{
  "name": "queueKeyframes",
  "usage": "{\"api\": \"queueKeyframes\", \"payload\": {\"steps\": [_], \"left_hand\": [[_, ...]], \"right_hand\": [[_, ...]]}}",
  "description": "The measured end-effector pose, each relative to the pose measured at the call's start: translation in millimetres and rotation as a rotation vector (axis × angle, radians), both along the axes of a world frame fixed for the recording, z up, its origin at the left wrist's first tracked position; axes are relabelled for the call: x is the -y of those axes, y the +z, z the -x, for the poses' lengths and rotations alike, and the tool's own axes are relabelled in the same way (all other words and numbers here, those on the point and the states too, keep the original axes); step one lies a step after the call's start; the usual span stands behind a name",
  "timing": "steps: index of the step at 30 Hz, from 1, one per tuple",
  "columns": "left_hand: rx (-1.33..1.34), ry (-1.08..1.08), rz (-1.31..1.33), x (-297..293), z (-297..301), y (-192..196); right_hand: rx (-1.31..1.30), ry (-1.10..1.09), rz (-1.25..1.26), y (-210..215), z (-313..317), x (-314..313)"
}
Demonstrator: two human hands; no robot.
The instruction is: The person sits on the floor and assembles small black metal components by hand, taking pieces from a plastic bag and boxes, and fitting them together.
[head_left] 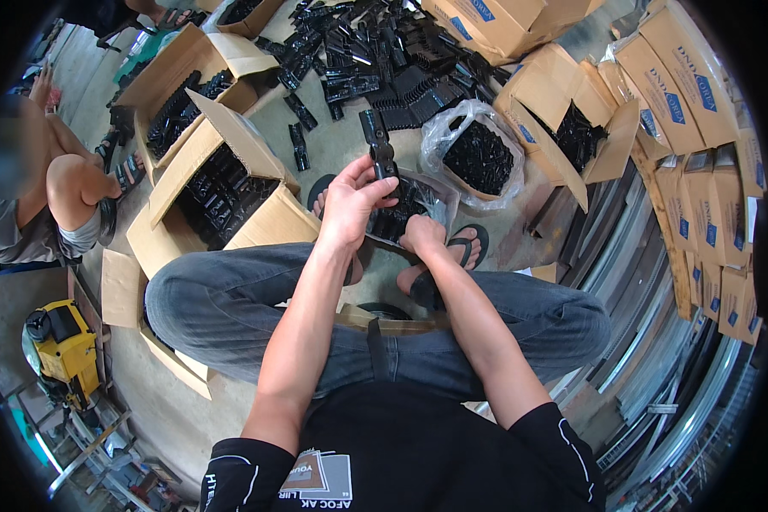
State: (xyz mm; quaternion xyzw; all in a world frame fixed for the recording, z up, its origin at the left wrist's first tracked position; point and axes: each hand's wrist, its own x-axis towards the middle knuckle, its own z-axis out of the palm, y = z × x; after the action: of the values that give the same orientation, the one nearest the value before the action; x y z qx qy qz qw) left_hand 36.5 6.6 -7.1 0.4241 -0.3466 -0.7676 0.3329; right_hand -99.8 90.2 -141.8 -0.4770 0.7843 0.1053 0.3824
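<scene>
Jeans (222, 294) and a black shirt (435, 444) cover the seated person, whose knees are spread wide on either side of the work. Both bare forearms reach forward between them. The right hand (422, 234) is at the near edge of a plastic-lined container (439, 198) of black parts between the feet, its fingers curled in; whether they grip anything, I cannot tell. Just left of it and raised higher, the left hand (350, 200) has thumb and fingers closed round the near end of one black part (379, 141), whose far end sticks out free above the container. Black sandals (481, 246) are on the feet. To the left is an open carton (269, 224) filled with black pieces, while a yellow machine (64, 346) sits farther out on that side. Metal bars (640, 299) lie along the right. Beyond the feet, a clear plastic bag (439, 145) holds more small black pieces, beside another open carton (614, 141). Another person (77, 183) sits at far left. Farther off, a heap of black parts (414, 98) spreads over the floor, and boxes (674, 77) are stacked at far right.
</scene>
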Motion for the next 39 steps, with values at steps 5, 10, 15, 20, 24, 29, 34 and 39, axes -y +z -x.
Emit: {"api": "queueKeyframes", "payload": {"steps": [5, 10, 15, 20, 24, 29, 34, 39], "left_hand": [[-0.009, -0.01, 0.001, -1.7, 0.8, -2.5], [-0.01, -0.023, -0.006, -3.8, 1.2, -0.1], [-0.013, -0.028, -0.001, -2.9, 0.2, 0.7], [0.012, -0.054, -0.004, -4.3, 5.9, -0.2], [0.034, -0.027, 0.0, -4.1, -4.3, -4.7], [-0.011, -0.029, -0.043, -2.8, 3.8, -2.7], [-0.023, 0.01, -0.071, -2.4, -0.2, -6.6], [-0.114, 0.042, -0.141, -1.7, 0.0, -12.9]], "right_hand": [[0.029, 0.065, 0.014, -1.6, 9.7, -0.7], [0.036, 0.036, 0.065, -10.4, 8.0, -6.6], [0.018, -0.031, 0.163, -7.5, 4.1, -8.5], [0.067, 0.031, 0.24, -37.4, 12.0, -15.4], [0.096, 0.054, 0.206, -36.4, 1.9, -11.6], [0.095, -0.085, 0.242, -18.7, 15.1, -12.7], [0.151, -0.191, 0.338, 12.9, 20.2, -0.3], [0.365, -0.304, 0.561, 34.8, 39.2, 22.5]]}}
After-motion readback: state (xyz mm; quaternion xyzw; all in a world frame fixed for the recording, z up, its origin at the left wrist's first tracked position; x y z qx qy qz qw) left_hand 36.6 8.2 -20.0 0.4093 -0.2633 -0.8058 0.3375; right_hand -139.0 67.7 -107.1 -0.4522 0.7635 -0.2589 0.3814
